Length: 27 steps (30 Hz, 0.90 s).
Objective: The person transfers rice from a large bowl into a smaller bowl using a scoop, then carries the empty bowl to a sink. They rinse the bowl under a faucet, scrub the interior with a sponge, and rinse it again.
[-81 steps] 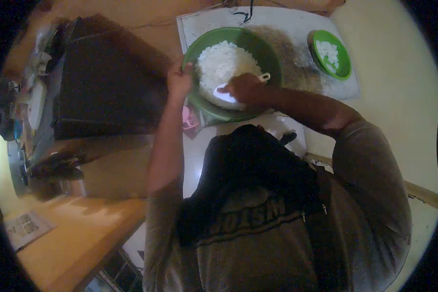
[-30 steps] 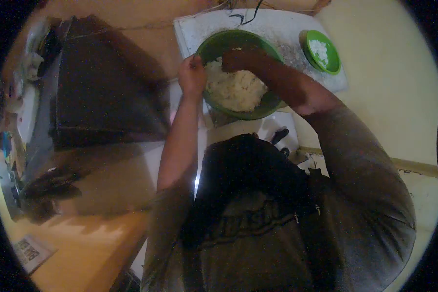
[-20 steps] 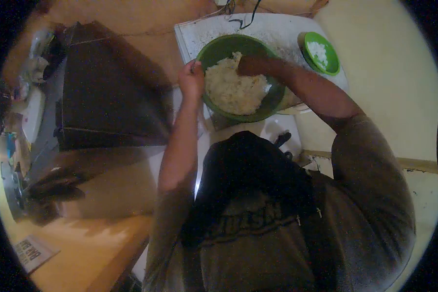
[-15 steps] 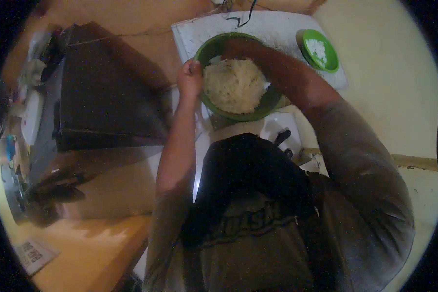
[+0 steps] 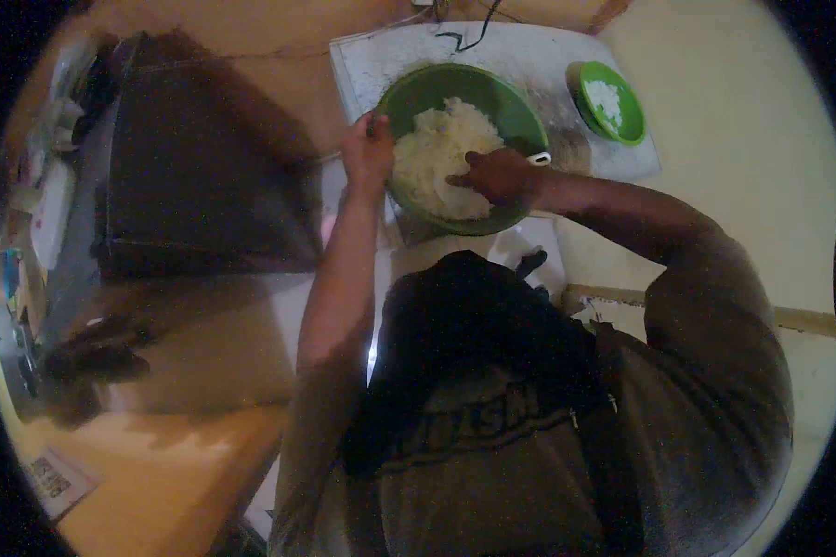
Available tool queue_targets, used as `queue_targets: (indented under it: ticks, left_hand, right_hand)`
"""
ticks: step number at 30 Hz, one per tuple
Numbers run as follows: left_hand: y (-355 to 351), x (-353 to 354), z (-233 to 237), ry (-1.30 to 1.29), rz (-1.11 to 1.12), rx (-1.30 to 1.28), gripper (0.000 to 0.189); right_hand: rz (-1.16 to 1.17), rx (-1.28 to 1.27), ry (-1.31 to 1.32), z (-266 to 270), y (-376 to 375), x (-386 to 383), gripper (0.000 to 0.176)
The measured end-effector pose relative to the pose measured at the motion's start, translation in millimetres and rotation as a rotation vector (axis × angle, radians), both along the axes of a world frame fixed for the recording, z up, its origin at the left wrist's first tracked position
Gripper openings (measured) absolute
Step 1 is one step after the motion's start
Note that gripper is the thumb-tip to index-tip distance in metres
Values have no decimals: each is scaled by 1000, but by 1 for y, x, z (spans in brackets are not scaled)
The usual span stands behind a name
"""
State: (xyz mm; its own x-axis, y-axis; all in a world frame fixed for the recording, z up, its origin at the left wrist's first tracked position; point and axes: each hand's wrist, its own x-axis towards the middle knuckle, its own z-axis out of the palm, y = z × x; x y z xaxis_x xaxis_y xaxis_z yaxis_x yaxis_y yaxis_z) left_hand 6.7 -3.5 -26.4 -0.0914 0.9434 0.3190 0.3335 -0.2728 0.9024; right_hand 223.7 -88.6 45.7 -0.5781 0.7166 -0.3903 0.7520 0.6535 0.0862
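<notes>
A large green bowl (image 5: 418,79) holds a mound of pale, soft food that looks like cooked rice (image 5: 437,148). My left hand (image 5: 369,153) grips the bowl's left rim, thumb over the edge. Inside the bowl, on its right side, my right hand (image 5: 502,176) is closed around a white utensil that looks like a rice paddle (image 5: 540,159). Its handle end sticks out behind the hand by the right rim. The fingers point left into the food, and the paddle's blade is hard to tell from the pale mound.
The bowl stands on a white, stained surface (image 5: 362,65). A small bright green bowl (image 5: 630,111) with white contents sits to its right, near a pale wall (image 5: 743,148). A black cable (image 5: 478,37) lies behind. At left is a large dark box-like object (image 5: 204,176).
My right hand has come from the bowl's far side toward its near right side, and the mound has changed shape. The left hand keeps its grip on the rim.
</notes>
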Motion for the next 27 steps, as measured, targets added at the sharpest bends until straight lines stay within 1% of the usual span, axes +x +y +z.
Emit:
queue_targets:
  ticks: [1, 2, 3, 4, 5, 6, 7, 8, 9, 10, 13, 15, 17, 19, 20, 21, 22, 23, 24, 25, 26, 27]
  left_hand:
    - [0, -1, -2, 7, -23, -18, 28]
    - [-4, -1, 4, 7, -21, -19, 28]
    - [-9, 0, 12, -87, -58, -41, 30]
    - [-15, -1, 16, -181, -100, -60, 31]
    - [-14, -2, 14, -175, -106, -65, 31]
    - [-12, -5, 13, -102, -95, -60, 31]
    - [-14, -9, 15, -31, -84, -53, 32]
    - [-19, -9, 19, -29, -86, -49, 32]
    - [-22, -8, 25, -66, -77, -108, 31]
    - [-24, -8, 30, -102, -67, -169, 31]
    - [-12, -5, 11, -105, -43, -185, 31]
    - [-10, 0, 13, -140, -49, -173, 31]
    - [-17, -2, 10, -186, -75, -126, 31]
    - [-22, -5, 19, -94, -3, -173, 32]
    - [-23, -5, 21, -89, -8, -166, 32]
    - [-24, -6, 19, -13, -33, -95, 32]
    - [-26, -7, 16, 60, -59, -23, 33]
    - [-21, -18, -6, 133, -52, 36, 34]
    - [-11, -19, -19, 197, -69, 99, 35]
    - [-15, -11, -6, 23, -85, -15, 31]
    - [-22, -8, 4, -139, -95, -137, 29]
    - [-24, -6, 8, -140, -124, -133, 29]
  right_hand:
    - [-1, 1, 1, -6, -2, 1, 42]
    - [7, 81, 35, -11, 0, 3, 40]
    - [10, 158, 73, -16, 3, 5, 38]
    - [3, 157, 78, -24, 9, 5, 38]
    - [-65, 143, 26, -28, 23, 8, 35]
    - [-131, 133, -30, -26, 35, 8, 33]
    - [-136, 136, -29, -23, 41, 4, 33]
    - [-132, 168, -27, -15, 46, 0, 42]
    - [-129, 195, -22, -6, 51, -2, 53]
    - [-132, 192, -17, 1, 56, -2, 53]
    - [-165, 105, -43, 14, 63, -3, 52]
    - [-86, 136, 107, 20, 40, -2, 51]
    - [20, 77, 55, 25, -11, -35, 50]
    - [-3, 46, 49, 20, -34, -50, 48]
    - [-10, 10, 49, 13, -38, -51, 47]
    - [-14, 19, 54, 3, -35, -47, 47]
    - [40, 87, 163, -6, -29, -40, 39]
    - [82, 157, 263, -18, -25, -32, 34]
    - [-32, 117, 246, -41, -9, -29, 33]
    - [-148, 82, 227, -57, 11, -27, 32]
    - [-143, 98, 215, -46, 23, -20, 35]
    - [-126, 105, 211, -33, 27, -18, 38]
